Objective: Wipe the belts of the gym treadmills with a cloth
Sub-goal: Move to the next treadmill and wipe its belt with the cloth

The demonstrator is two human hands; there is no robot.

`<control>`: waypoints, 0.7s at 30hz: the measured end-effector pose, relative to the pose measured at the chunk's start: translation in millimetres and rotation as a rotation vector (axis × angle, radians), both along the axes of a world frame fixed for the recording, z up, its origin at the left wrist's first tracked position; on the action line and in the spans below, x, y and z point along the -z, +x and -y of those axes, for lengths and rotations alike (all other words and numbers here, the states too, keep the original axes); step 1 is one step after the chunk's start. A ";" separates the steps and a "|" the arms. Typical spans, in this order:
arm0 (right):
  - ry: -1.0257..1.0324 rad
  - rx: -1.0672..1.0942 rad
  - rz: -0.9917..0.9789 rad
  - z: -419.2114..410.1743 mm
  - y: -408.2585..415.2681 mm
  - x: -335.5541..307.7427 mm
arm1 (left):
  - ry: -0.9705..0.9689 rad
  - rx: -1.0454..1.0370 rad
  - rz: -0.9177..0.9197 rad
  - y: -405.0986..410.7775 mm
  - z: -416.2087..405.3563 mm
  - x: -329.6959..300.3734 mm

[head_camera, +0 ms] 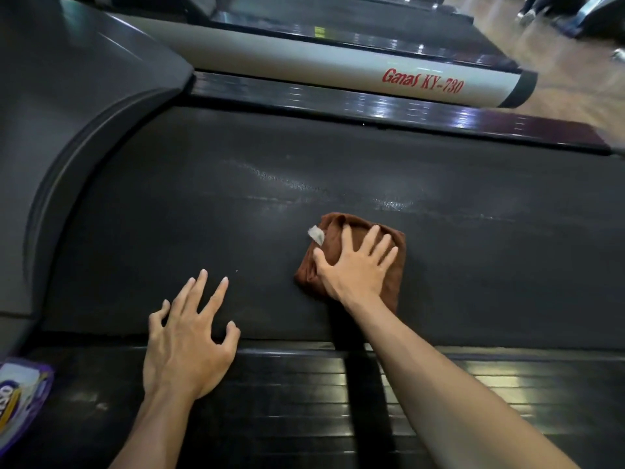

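Note:
A dark treadmill belt runs across the view, with faint wet streaks near its middle. A folded brown cloth with a small white tag lies flat on the belt. My right hand presses down on the cloth with fingers spread and straight. My left hand rests on the belt's near edge, fingers spread, fingertips touching the surface, holding nothing.
A ribbed black side rail lies under my forearms. The grey motor hood curves at the left. A far rail and a white side bar marked "Ganas KY-730" border the belt. A purple packet sits at the lower left.

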State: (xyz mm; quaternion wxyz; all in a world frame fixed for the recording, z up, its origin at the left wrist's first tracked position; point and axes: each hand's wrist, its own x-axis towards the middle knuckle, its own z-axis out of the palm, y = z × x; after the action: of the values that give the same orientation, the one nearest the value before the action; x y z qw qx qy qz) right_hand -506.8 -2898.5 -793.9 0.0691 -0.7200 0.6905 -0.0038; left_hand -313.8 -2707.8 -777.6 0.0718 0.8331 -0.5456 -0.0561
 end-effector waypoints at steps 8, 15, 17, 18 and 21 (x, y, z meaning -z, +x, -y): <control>-0.068 -0.462 0.078 -48.8 -15.4 0.4 | 0.017 -0.004 -0.015 -0.7 1.9 -3.9; -0.036 -0.077 0.012 -8.9 -43.3 -1.5 | -0.004 -0.001 -0.017 -0.2 2.0 -4.7; -0.001 -0.060 0.026 5.8 -24.6 -4.5 | 0.007 -0.002 -0.011 -0.8 1.6 -4.2; -0.005 -0.076 0.030 8.4 -15.3 -4.4 | 0.008 -0.003 -0.010 -0.8 1.3 -3.8; -0.058 -0.238 0.067 -6.4 0.0 -1.2 | 0.015 -0.004 -0.007 -0.4 1.1 -4.1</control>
State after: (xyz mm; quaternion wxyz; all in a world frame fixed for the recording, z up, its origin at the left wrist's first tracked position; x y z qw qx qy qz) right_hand -506.9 -2892.1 -792.7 0.0712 -0.7980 0.5971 -0.0395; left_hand -314.2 -2708.8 -773.4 0.0678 0.8346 -0.5431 -0.0628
